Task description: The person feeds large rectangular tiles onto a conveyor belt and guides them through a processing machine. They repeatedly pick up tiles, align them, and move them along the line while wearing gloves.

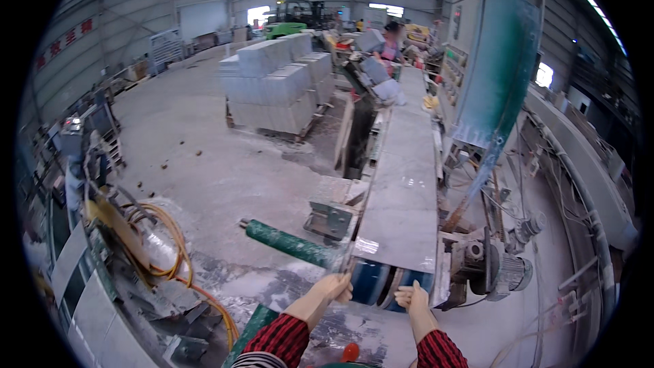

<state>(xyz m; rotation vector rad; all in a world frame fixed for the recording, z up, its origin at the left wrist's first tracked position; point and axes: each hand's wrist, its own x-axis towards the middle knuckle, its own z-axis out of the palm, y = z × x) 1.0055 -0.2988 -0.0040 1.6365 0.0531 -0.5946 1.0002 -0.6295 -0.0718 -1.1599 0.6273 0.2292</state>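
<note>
A grey stone slab (396, 225) lies flat on the conveyor in front of me. Beyond its near edge show the blue belts (370, 282) at the conveyor's end, with a dark gap between them. My left hand (331, 289) is beside the left belt, its fingers curled in. Over the right belt is my right hand (413, 296), fingers bent into a loose fist. Both hands are a little short of the slab's near edge, and I see nothing in either. Red-and-black plaid sleeves cover my forearms.
A green roller (289, 242) juts out left of the conveyor. Stacked stone blocks (269, 85) stand farther back. To the right are a motor (507, 276) and a green-grey control cabinet (485, 61). An orange hose (178, 238) coils at left. A person (390, 44) stands at the far end.
</note>
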